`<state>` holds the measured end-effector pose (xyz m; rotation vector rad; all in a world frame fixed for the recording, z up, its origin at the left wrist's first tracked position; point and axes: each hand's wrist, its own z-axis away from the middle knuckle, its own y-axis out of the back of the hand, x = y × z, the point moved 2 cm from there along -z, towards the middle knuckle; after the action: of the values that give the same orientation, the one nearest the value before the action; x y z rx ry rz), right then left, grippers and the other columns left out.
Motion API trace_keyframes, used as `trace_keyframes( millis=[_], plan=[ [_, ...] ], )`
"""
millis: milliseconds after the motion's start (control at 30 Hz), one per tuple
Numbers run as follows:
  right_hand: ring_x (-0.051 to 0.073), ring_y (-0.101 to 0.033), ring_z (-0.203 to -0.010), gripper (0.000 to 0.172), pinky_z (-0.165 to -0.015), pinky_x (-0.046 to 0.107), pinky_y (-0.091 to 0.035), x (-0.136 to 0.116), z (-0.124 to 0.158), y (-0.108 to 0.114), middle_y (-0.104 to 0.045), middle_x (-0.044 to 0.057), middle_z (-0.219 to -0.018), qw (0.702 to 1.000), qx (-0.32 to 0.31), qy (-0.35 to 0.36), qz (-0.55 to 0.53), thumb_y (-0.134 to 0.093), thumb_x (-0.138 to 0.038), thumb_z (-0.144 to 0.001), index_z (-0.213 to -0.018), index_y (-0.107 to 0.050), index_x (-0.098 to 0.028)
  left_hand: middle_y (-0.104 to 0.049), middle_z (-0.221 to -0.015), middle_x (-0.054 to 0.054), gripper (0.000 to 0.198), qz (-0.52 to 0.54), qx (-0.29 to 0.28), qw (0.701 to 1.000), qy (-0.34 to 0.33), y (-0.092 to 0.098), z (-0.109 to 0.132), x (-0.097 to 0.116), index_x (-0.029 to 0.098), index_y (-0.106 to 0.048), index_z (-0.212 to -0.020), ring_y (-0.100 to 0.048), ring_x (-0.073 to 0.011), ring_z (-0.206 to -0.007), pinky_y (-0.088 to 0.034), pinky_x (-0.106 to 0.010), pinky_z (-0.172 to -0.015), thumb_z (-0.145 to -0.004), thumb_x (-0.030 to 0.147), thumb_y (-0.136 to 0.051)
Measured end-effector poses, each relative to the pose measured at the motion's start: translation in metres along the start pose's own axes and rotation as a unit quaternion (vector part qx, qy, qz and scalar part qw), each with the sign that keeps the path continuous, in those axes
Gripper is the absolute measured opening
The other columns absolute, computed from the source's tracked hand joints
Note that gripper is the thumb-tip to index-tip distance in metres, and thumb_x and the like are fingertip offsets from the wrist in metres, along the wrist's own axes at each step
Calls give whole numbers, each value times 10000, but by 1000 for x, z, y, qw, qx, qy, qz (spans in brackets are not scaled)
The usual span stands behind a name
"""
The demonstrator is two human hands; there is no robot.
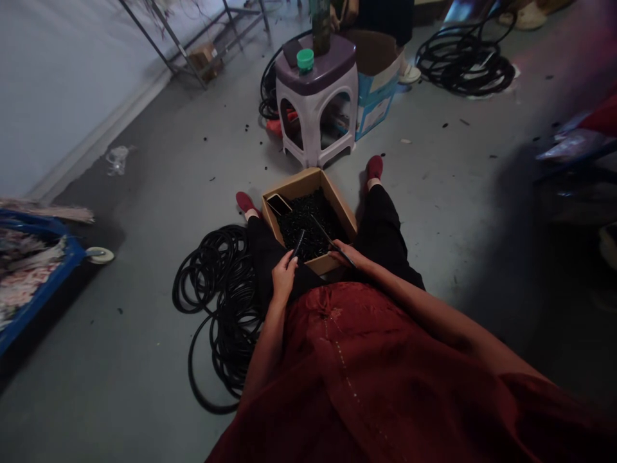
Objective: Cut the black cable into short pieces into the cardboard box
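Observation:
Between my legs on the floor stands an open cardboard box [341, 204], holding many small black pieces [308, 222] and a dark rectangular object with a light rim [279, 204]. My left hand [283, 275] is closed around a short black ribbed rod [299, 243] near the box's front edge. To its right, my right hand [348, 253] grips a long thin dark tool [322, 229], whose far end reaches over the black pieces. The rod and the tool are apart. Coils of black tubing [219, 283] lie beside my left leg.
A plastic stool [315, 103] with a green-capped bottle [305, 60] stands beyond the box. Behind are a blue carton [375, 106], another person's shoe [409, 74] and more coiled tubing [465, 64]. A blue cart [43, 289] is at the left.

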<state>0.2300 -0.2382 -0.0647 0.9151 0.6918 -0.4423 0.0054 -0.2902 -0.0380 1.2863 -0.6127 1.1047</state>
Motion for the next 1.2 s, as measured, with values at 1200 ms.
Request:
trace_keyframes(
  millis=[1200],
  plan=[
    [233, -607, -914, 522, -755, 282, -443, -16, 29, 4, -655, 89, -1042, 998, -43, 44, -31, -524, -525, -835, -1219, -504, -172, -567, -665, 12, 561, 66, -107, 992, 21, 9, 7, 11, 110, -595, -1239, -395, -55, -484, -306, -203, -472, -779, 430, -587]
  ],
)
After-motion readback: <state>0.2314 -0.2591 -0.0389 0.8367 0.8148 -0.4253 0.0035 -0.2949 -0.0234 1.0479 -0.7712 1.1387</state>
